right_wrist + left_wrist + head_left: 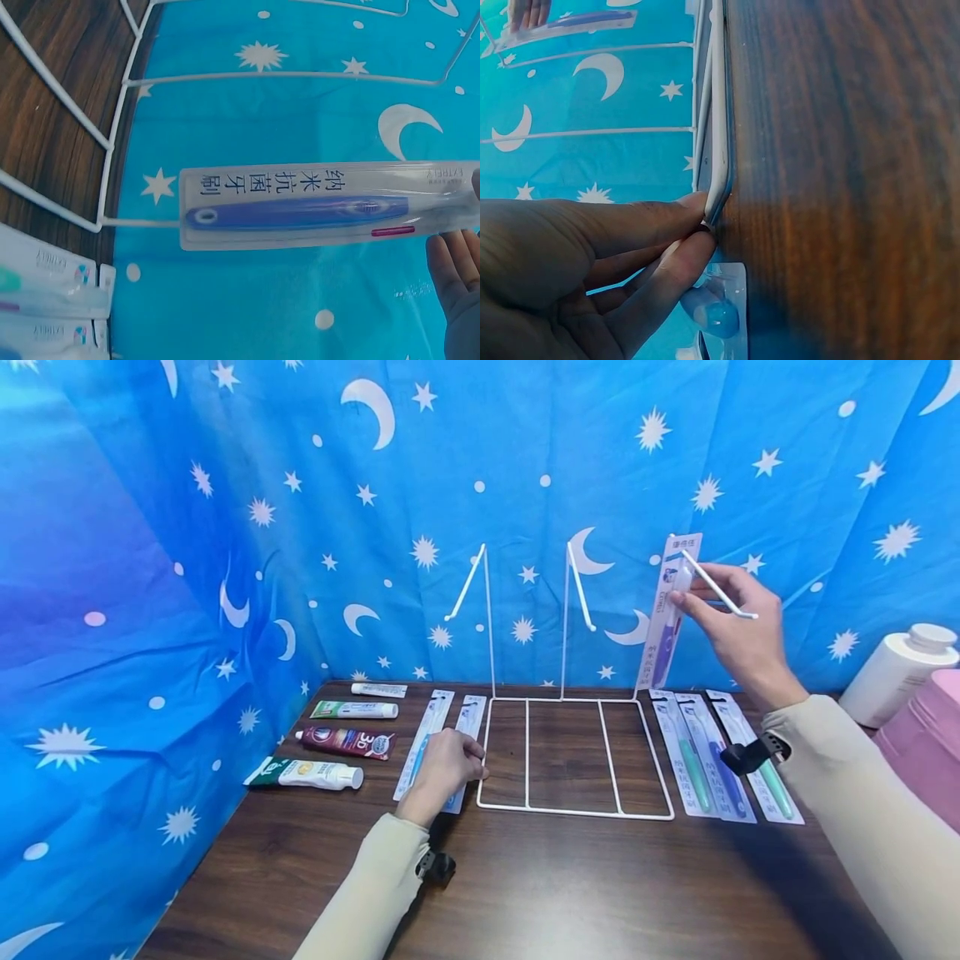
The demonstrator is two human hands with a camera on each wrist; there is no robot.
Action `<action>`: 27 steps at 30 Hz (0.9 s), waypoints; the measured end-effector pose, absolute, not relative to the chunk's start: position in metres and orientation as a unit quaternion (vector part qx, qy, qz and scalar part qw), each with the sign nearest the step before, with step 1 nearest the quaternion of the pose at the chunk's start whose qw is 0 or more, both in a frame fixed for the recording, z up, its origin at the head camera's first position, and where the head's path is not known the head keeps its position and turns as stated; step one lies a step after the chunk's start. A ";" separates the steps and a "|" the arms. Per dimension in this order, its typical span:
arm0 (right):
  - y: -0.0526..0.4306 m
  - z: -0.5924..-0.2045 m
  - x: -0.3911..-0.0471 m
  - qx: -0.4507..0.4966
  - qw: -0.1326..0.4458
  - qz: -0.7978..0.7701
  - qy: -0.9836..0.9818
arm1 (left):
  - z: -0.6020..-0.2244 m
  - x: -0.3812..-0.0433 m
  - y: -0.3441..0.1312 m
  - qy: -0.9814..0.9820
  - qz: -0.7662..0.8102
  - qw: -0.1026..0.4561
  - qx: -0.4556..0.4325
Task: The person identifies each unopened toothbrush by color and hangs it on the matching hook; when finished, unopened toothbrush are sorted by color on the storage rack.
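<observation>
A white wire display rack (575, 813) with three upright hooks stands on the wooden table. My left hand (446, 764) pinches the left side of its base wire between thumb and fingers; the left wrist view shows the fingertips (694, 251) at the wire's corner. My right hand (742, 618) holds a packaged purple toothbrush (664, 639) upright by its upper part. The card's top overlaps the base of the right hook (720, 585). In the right wrist view the purple handle (296, 212) shows through clear plastic, and part of the hand is cut off.
Two packaged toothbrushes (429, 727) lie left of the rack, partly behind my left hand. Three more packaged toothbrushes (693, 760) lie to the right. Several toothpaste tubes (348, 742) line the left side. A white bottle (892, 672) and a pink container (926, 735) stand far right. A blue curtain (420, 468) hangs behind.
</observation>
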State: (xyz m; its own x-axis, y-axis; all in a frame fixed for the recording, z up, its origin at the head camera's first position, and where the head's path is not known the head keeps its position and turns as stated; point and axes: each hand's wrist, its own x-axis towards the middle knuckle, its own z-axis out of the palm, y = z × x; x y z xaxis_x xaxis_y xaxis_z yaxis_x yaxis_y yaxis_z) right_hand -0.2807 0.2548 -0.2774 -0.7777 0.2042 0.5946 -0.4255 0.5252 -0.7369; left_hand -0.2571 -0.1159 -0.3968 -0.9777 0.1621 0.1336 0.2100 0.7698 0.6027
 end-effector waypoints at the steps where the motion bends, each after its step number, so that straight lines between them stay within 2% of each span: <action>1: 0.256 -0.278 -0.280 0.069 0.326 0.481 -0.811 | -0.397 -0.257 -0.116 -0.940 -0.324 0.038 -0.099; 7: 0.273 -0.284 -0.274 0.058 0.322 0.449 -0.832 | -0.396 -0.256 -0.116 -0.940 -0.323 0.039 -0.099; 14: 0.299 -0.306 -0.270 0.029 0.280 0.400 -0.872 | -0.397 -0.257 -0.116 -0.939 -0.328 0.034 -0.096; 22: 0.319 -0.339 -0.274 0.010 0.207 0.346 -0.915 | -0.398 -0.256 -0.116 -0.941 -0.325 0.027 -0.090; 27: 0.326 -0.358 -0.277 -0.004 0.138 0.334 -0.933 | -0.397 -0.257 -0.115 -0.942 -0.325 0.026 -0.083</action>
